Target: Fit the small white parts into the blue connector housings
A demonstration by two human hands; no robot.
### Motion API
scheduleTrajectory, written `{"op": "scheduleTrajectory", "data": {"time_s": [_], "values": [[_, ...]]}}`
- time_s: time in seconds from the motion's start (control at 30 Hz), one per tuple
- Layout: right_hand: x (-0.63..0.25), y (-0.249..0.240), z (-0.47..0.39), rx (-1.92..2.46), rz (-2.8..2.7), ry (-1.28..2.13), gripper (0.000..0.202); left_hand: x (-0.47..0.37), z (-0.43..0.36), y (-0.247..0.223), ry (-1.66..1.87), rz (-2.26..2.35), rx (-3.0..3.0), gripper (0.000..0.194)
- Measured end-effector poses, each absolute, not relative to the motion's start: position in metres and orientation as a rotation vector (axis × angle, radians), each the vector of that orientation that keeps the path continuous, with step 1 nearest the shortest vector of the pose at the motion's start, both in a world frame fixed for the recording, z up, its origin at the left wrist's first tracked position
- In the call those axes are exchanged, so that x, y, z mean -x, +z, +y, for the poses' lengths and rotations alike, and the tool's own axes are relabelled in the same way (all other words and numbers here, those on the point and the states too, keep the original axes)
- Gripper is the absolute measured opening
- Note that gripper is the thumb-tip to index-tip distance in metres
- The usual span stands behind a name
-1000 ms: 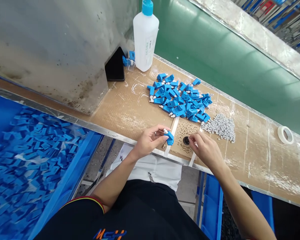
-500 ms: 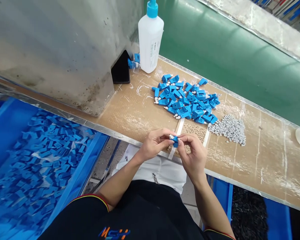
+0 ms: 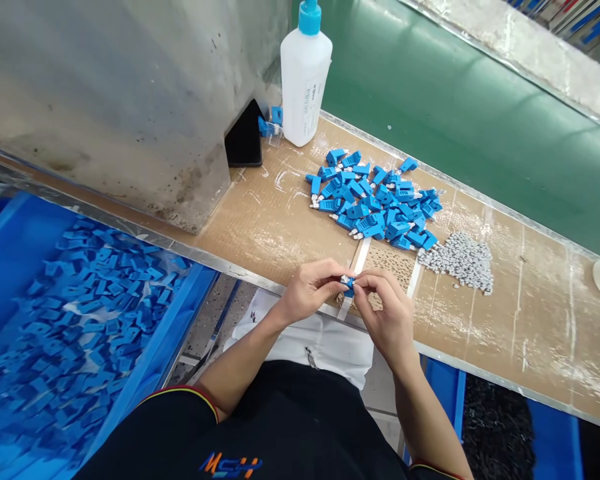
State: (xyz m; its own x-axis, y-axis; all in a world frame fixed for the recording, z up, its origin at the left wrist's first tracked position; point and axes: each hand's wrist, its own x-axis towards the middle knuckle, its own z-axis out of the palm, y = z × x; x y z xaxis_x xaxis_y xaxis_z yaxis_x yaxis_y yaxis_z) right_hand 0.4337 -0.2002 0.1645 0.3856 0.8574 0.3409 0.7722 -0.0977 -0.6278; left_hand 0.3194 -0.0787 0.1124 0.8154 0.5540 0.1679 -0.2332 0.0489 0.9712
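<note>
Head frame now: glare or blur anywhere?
Head view: soft sheen on the green panel; pale patches on the cardboard at right, glare or scuffs, can't tell; blue parts at lower left look smeary; blue piece between the fingers too small for fine detail.

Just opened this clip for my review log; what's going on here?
A person's left hand and right hand together hold a small blue part near the front edge of a brown bench. Beyond them lies a heap of blue parts, many with whitish tips, and to its right a pile of grey pieces.
</note>
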Motion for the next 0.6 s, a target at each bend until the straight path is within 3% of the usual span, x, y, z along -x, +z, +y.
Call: {"op": "scheduleTrajectory", "data": {"time_s": [0.4,0.6], "values": [[-0.445,0.164,-0.231,1.767,-1.314,0.273,0.015,-0.332,-0.089,0.126,0.746,0.031,-1.726,0.025],[-0.506,0.174,-0.304,2.088,-1.171,-0.035,0.012,-0.367,-0.077,0.150,0.538,0.131,-2.007,0.027]]}}
